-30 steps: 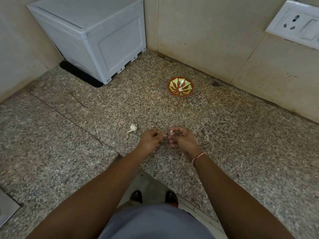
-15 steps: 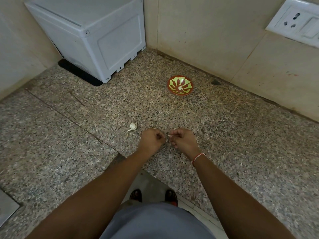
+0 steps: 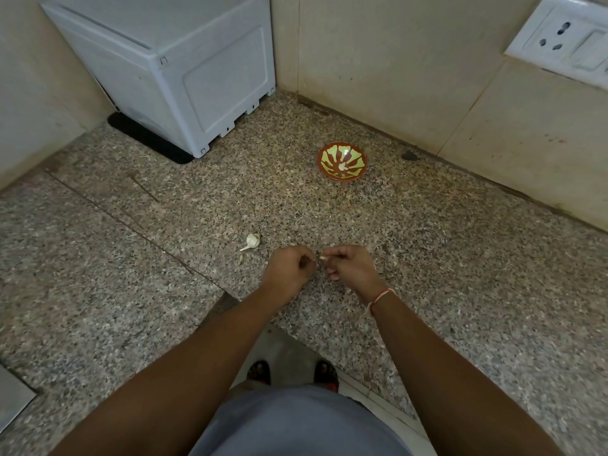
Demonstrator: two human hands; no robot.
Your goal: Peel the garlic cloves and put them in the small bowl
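My right hand [image 3: 350, 264] pinches a small white garlic clove [image 3: 323, 258] at its fingertips, just above the speckled granite counter [image 3: 444, 258]. A short gap separates it from my left hand [image 3: 289, 266], whose fingers are curled; what they hold is hidden. The small red and green bowl [image 3: 342, 161] stands farther back near the wall, with a pale clove [image 3: 343, 166] inside it. A garlic bulb piece with a stem [image 3: 251, 241] lies on the counter to the left of my hands, and a small scrap of garlic [image 3: 241, 258] lies beside it.
A white boxy appliance [image 3: 184, 60] fills the back left corner. A wall socket plate [image 3: 562, 37] sits at the upper right. The counter's front edge cuts in below my arms, with my feet [image 3: 292, 373] visible on the floor.
My hands have drawn slightly apart, so a small gap now shows between them. The clove stays at my right fingertips.
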